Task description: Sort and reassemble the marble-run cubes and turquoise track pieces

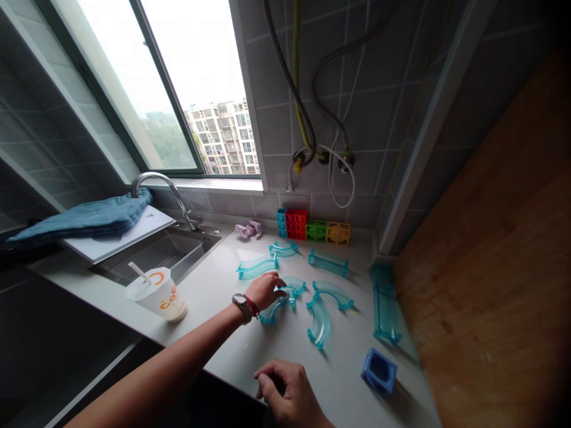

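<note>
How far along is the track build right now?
Done: nothing looks joined; the teal track pieces lie apart on the counter. In hand: the left hand grips a curved piece; the right hand rests at the edge. Left: colored blocks and blue block untouched.

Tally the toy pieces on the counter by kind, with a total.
Clear teal curved plastic track pieces: 6, one under the left hand
Clear teal straight plastic track pieces: 2
Hollow plastic cube blocks in the back row, blue, red, green and yellow: 4
Loose blue hollow plastic cube block: 1
Total: 13
</note>
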Tool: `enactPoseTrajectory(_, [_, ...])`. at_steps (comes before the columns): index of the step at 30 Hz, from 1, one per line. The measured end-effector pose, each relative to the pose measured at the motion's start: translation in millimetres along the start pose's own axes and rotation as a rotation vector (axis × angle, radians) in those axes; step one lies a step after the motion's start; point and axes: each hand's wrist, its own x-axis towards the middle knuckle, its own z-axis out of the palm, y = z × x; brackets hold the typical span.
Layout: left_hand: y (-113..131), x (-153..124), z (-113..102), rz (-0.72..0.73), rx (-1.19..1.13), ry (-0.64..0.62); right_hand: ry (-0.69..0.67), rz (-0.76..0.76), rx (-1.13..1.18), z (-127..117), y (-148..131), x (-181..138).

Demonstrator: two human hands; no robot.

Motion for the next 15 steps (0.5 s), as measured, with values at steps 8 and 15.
enactPoseTrajectory(8, [6.1, -3.4, 0.7, -0.070, 0.016, 0.017, -0.007, -0.006, 0.008, -0.2, 0.9, 0.9])
enactPoseTrajectory(15, [8.6, -9.5, -8.5, -0.099, 0.034, 0.006, 0.000, 0.001, 0.022, -1.2, -4.5, 0.6])
